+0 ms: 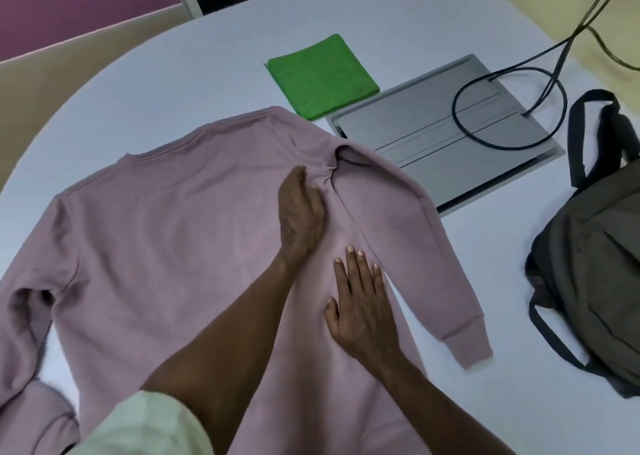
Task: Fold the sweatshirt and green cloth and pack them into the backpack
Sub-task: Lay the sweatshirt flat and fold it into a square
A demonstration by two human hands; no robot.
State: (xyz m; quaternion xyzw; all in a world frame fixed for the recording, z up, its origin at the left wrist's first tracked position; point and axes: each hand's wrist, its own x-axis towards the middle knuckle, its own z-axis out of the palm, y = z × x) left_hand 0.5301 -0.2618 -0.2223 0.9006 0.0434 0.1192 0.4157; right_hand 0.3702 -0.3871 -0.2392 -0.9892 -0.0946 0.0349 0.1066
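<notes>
While the right hand [360, 307] presses flat, fingers spread, on the mauve fleece sweatshirt [166, 233], the left hand's [301, 212] grip pinches bunched fabric at its one o'clock.

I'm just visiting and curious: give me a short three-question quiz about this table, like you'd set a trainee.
1. True or false: the green cloth is already folded into a neat square.
2. Which hand pinches the sweatshirt near the shoulder seam? A) left hand B) right hand
3. Fill in: the looped black cable lies on the grey ____.

Key
1. True; it lies flat on the white table, beyond the sweatshirt.
2. A; the right hand rests flat and open on the fabric.
3. Panel. The backpack sits at the right, nothing packed yet as far as shows.
</notes>
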